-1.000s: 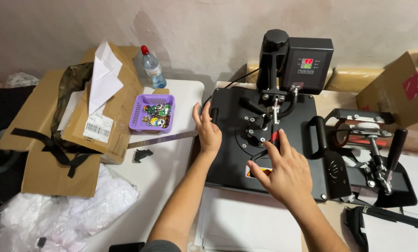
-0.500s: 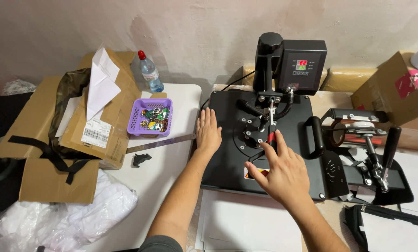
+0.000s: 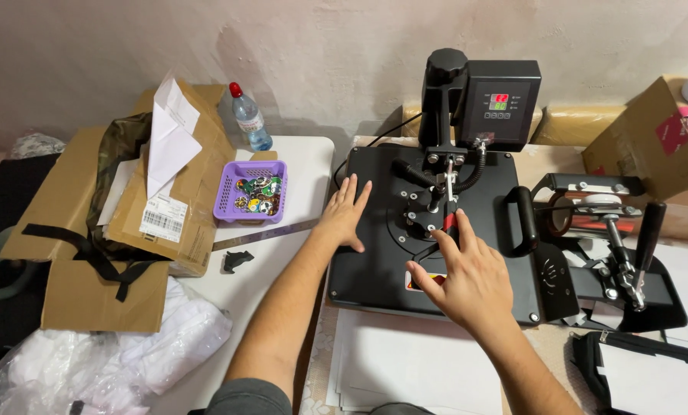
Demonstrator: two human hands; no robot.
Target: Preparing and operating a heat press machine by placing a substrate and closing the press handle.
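A black heat press point(image 3: 374, 261) with a flat square top plate stands on the table in front of me, its control box with a small lit display point(image 3: 500, 104) at the back. My left hand point(image 3: 345, 214) lies flat, fingers spread, on the plate's left edge. My right hand point(image 3: 464, 275) rests open on the plate's front right part, fingertips touching the round hub with bolts and a red part point(image 3: 436, 219) at the centre. Neither hand holds anything.
Left of the press sit a purple basket of small colourful round items point(image 3: 255, 196), a water bottle with a red cap point(image 3: 248, 119), a metal ruler point(image 3: 263, 234), cardboard boxes point(image 3: 75, 223) and bagged white cloth point(image 3: 129, 357). A mug press attachment point(image 3: 613, 238) stands right. White sheets point(image 3: 413, 361) lie in front.
Both hands stay on the press plate. My right hand's fingers have crept slightly up toward the centre hub; the view has shifted a little.
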